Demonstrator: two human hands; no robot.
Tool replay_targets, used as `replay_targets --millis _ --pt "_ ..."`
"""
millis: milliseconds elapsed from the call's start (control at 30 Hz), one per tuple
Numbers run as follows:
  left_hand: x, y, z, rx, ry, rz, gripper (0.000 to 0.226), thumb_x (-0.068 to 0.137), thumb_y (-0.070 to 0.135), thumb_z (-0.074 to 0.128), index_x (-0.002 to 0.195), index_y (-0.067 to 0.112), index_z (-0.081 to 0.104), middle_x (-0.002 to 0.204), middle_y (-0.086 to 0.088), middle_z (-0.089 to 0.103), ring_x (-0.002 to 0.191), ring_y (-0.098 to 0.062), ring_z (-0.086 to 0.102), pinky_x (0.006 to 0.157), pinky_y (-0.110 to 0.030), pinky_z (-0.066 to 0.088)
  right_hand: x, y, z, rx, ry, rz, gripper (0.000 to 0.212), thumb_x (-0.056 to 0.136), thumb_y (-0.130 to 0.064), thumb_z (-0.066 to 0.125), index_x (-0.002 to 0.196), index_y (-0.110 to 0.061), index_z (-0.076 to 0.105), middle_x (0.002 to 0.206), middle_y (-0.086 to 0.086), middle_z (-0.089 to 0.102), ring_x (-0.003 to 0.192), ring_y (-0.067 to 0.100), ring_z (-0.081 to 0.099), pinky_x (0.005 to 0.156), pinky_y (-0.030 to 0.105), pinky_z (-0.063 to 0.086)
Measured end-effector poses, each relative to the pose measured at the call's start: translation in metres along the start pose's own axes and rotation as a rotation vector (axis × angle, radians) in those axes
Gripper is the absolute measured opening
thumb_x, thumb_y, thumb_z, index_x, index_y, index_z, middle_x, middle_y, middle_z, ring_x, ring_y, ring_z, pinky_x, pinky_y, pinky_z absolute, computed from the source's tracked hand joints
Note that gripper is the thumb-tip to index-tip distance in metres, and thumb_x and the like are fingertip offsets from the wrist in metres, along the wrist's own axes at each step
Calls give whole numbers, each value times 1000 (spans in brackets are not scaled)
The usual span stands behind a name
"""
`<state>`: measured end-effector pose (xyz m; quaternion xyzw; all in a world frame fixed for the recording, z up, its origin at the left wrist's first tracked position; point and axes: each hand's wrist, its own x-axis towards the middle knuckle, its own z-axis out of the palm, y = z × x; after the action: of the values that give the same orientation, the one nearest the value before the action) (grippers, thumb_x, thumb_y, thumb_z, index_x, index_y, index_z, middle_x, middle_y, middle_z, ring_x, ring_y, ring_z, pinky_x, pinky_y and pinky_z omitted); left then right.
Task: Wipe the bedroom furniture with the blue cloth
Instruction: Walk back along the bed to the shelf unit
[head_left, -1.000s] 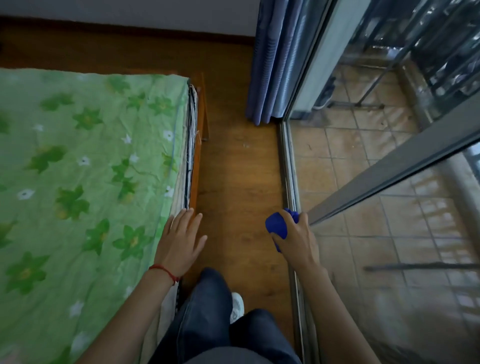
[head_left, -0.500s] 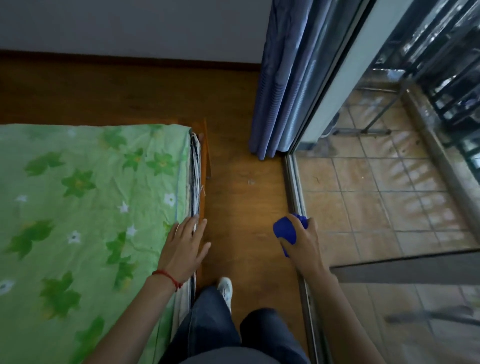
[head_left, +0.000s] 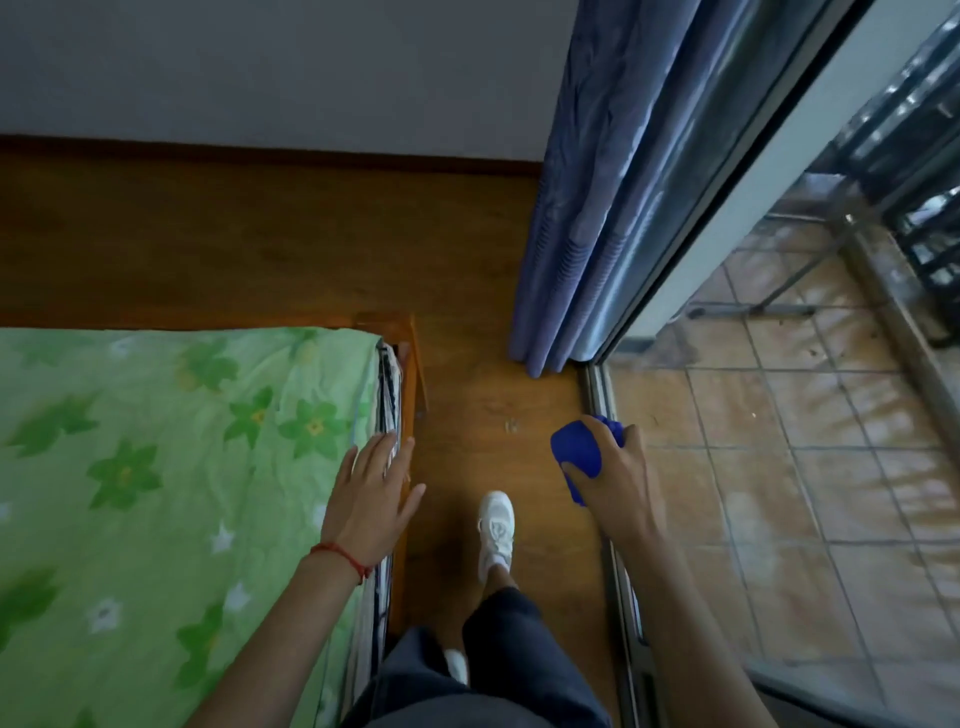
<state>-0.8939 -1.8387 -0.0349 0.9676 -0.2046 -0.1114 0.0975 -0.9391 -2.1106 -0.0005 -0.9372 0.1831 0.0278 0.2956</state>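
Observation:
The blue cloth is bunched into a ball inside my right hand, which hangs over the wooden floor beside the sliding door track. My left hand is open with fingers spread, hovering at the right edge of the bed. The bed carries a green flowered sheet, and its wooden frame shows along the right side and at the far corner. Whether the palm touches the mattress edge is unclear.
A narrow strip of wooden floor runs between bed and glass sliding door. A blue curtain hangs ahead on the right. A white wall with dark skirting closes the far end. My white shoe steps forward.
The view has moved forward along the bed; the far bed corner and wall are nearer. Both hands keep their pose, and a white shoe has stepped into view.

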Motion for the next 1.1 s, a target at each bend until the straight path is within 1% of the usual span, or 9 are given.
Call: replay_targets --millis 100,233,333,467,567,700,900,1033,1100 --pt "57 -2 -8 12 15 -14 61 91 44 32 121 -1 60 120 -23 60 110 -37 58 90 -55 43 62 -4 -4 32 -30 -41 30 76 -25 58 104 -29 51 97 11 44 68 27 52 54 42 52" --pt "131 -1 -33 12 33 -46 59 90 42 34 122 0 60 120 -23 60 110 -38 57 91 -53 44 143 -11 -17 -35 -84 -88 45 76 -33 58 119 -22 47 105 14 46 79 27 52 59 40 51" --pt "181 -1 -55 6 88 -62 58 89 41 35 122 0 59 122 -22 59 112 -38 56 92 -52 43 197 -27 -34 -97 -84 -164 54 78 -34 60 127 -16 47 110 18 43 85 36 53 63 40 49" --pt "236 -6 -75 -24 122 -75 57 89 39 36 123 -1 58 123 -23 58 113 -39 55 93 -54 42 255 -51 -47 -163 -72 -194 54 79 -22 65 129 -16 46 114 19 42 85 40 56 61 36 45" --pt "275 -14 -87 -33 137 -82 58 89 40 35 124 0 57 124 -23 57 115 -39 54 94 -55 40 297 -65 -46 -131 -93 -204 56 79 -20 65 131 -17 44 116 20 41 90 40 54 65 41 50" --pt "334 -36 -98 -13 145 -100 58 90 41 34 125 0 56 125 -22 57 116 -39 54 95 -54 39 357 -86 -36 -133 -108 -232 53 79 -23 66 128 -18 47 111 19 43 87 39 55 64 40 50" --pt "435 -86 -120 -20 120 -135 60 90 43 32 125 1 56 124 -22 58 115 -37 55 93 -54 42 463 -136 -26 -194 -114 -212 56 85 -32 59 136 -24 36 129 15 35 97 36 55 70 38 48" --pt "493 -123 -143 -8 116 -142 69 99 49 13 125 2 56 124 -21 58 115 -37 54 94 -53 41 533 -171 -23 -191 -153 -171 58 87 -35 55 138 -30 28 135 9 28 104 30 52 77 37 48" --pt "520 -139 -154 12 118 -152 69 99 48 13 124 2 58 123 -20 59 114 -37 56 93 -53 42 565 -186 -23 -147 -144 -184 56 87 -32 56 137 -30 30 132 8 30 102 27 51 79 35 48"
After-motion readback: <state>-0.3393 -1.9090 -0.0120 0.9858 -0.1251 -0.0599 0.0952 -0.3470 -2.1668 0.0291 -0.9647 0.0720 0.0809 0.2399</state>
